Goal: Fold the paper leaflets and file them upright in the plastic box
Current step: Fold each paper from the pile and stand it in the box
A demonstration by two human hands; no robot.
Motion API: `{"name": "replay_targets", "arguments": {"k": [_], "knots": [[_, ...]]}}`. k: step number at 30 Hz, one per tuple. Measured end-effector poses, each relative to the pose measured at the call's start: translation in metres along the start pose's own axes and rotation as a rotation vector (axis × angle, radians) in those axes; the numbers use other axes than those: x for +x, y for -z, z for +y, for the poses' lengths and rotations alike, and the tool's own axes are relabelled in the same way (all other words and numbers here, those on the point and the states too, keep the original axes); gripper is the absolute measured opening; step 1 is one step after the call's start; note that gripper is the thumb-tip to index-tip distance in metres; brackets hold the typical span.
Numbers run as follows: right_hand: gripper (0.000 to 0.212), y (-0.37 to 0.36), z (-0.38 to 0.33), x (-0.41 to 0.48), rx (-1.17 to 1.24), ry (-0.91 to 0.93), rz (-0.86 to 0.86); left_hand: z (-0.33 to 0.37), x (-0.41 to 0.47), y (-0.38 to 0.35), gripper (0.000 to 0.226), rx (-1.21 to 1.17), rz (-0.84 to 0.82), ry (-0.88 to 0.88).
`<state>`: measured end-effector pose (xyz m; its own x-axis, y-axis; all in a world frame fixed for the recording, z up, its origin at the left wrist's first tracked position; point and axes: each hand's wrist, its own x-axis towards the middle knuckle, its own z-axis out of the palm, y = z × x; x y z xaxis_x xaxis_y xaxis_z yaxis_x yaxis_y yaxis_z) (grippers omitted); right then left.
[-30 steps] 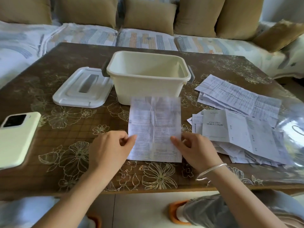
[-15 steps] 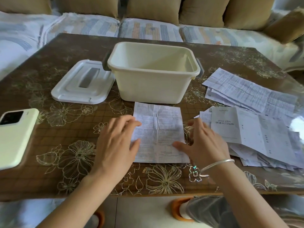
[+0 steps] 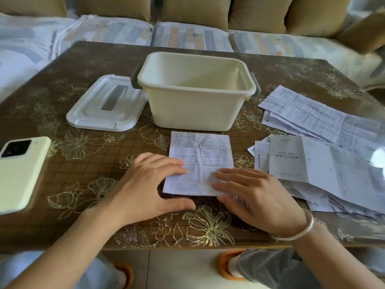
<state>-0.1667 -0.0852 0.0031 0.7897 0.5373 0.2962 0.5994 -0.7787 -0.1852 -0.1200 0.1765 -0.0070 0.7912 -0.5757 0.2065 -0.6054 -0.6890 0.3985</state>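
A creased white leaflet (image 3: 201, 155) lies flat on the table just in front of the cream plastic box (image 3: 193, 109), which stands with no lid and nothing visible inside. My left hand (image 3: 152, 184) lies across the leaflet's near left corner with straight fingers on the paper and the thumb below its near edge. My right hand (image 3: 254, 197) rests with straight fingers on the near right part of the sheet. A loose heap of other leaflets (image 3: 325, 163) spreads out at the right.
The box's white lid (image 3: 106, 105) lies left of the box. A pale green phone (image 3: 20, 172) rests face down at the table's left edge. A sofa with tan cushions (image 3: 195, 11) runs behind the brown flowered table (image 3: 83, 163).
Both hands have gone from holding the leaflet's side edges to lying flat over its near corners. The view has tilted down and closer to the table.
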Motion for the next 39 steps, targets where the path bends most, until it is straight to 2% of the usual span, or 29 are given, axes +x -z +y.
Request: {"name": "replay_targets", "arguments": {"k": [2, 3, 7, 10, 13, 17, 20, 23, 28, 32, 35, 39], "knots": [[0.031, 0.001, -0.001, 0.002, 0.01, 0.004, 0.053, -0.002, -0.003, 0.0, 0.088, -0.009, -0.026, -0.01], [0.033, 0.002, -0.002, 0.003, 0.019, -0.015, 0.075, -0.002, -0.004, 0.0, 0.082, -0.02, -0.008, -0.01], [0.045, 0.007, -0.01, 0.001, 0.123, -0.142, 0.087, 0.0, -0.01, -0.003, 0.034, -0.088, 0.188, -0.016], [0.058, 0.011, -0.018, -0.006, 0.251, -0.238, 0.095, 0.005, -0.02, -0.001, 0.03, -0.118, 0.253, -0.018], [0.048, 0.017, -0.019, -0.014, 0.524, -0.335, 0.083, 0.009, -0.03, 0.001, 0.026, -0.133, 0.293, -0.013], [0.058, 0.019, -0.015, -0.017, 0.678, -0.431, 0.106, 0.015, -0.029, 0.002, 0.025, -0.129, 0.348, 0.056], [0.052, 0.009, -0.012, -0.009, 0.589, -0.543, 0.171, 0.017, -0.022, 0.0, 0.02, -0.134, 0.373, 0.189], [0.037, -0.006, -0.009, 0.002, 0.449, -0.692, 0.222, 0.018, -0.014, -0.01, 0.021, -0.097, 0.372, 0.298], [0.037, -0.014, -0.014, 0.012, 0.304, -0.733, 0.236, 0.023, -0.006, -0.02, 0.014, 0.026, 0.39, 0.411], [0.037, -0.016, -0.017, 0.013, 0.248, -0.742, 0.246, 0.024, -0.001, -0.023, 0.026, 0.099, 0.409, 0.446], [0.04, -0.02, -0.018, 0.012, 0.138, -0.699, 0.244, 0.032, 0.001, -0.024, 0.054, 0.194, 0.409, 0.458], [0.059, -0.025, -0.016, 0.009, 0.085, -0.674, 0.267, 0.032, 0.003, -0.022, 0.062, 0.292, 0.451, 0.419]]}}
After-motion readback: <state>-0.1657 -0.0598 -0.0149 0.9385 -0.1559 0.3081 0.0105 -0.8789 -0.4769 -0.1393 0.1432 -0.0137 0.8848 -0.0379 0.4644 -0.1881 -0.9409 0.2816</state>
